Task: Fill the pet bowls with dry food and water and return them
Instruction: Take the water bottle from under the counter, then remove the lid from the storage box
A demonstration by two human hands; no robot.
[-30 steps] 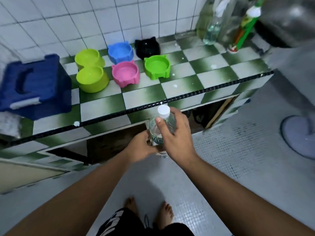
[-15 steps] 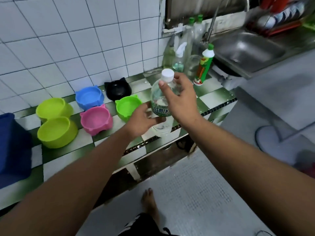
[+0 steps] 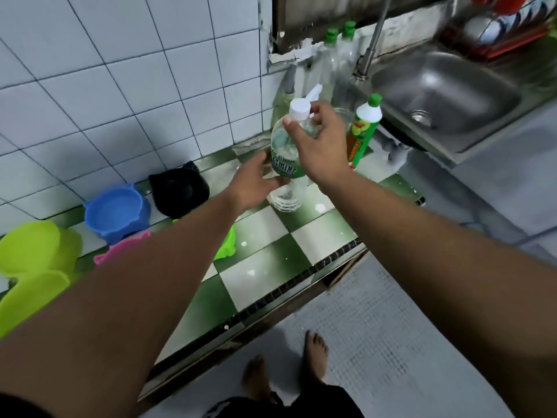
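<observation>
we look down at a green-and-white checkered counter (image 3: 280,245) set against a white tiled wall (image 3: 120,70). two bare arms reach forward over it. between the hands is a clear plastic water bottle (image 3: 284,164) with a white cap (image 3: 300,108) and a green label reading "jasmine". the left hand (image 3: 253,185) wraps its fingers around the bottle's middle, at the label. the right hand (image 3: 319,143) grasps the bottle's shoulder just under the cap, thumb on the near side. the cap is on. the bottle leans slightly, top to the right. its base is over a pale tile toward the far right of the counter; we cannot tell whether it touches the tile.

the pet bowls sit on the left part of the counter, apart from the bottle. a black bowl (image 3: 179,188) with cat ears is by the wall, with a blue bowl (image 3: 117,211) just left of it. nearer to us, a pink bowl (image 3: 120,250) and a green bowl (image 3: 227,245) are mostly hidden by the left arm. a pair of yellow-green bowls (image 3: 39,248) sits at the left edge of view.

just right of the right hand stands a green-capped detergent bottle (image 3: 363,131). several clear bottles (image 3: 331,61) stand behind it along the wall. further right is a steel sink (image 3: 446,92) with a faucet (image 3: 372,40). below, two bare feet (image 3: 315,354) stand on a grey floor (image 3: 376,342).
</observation>
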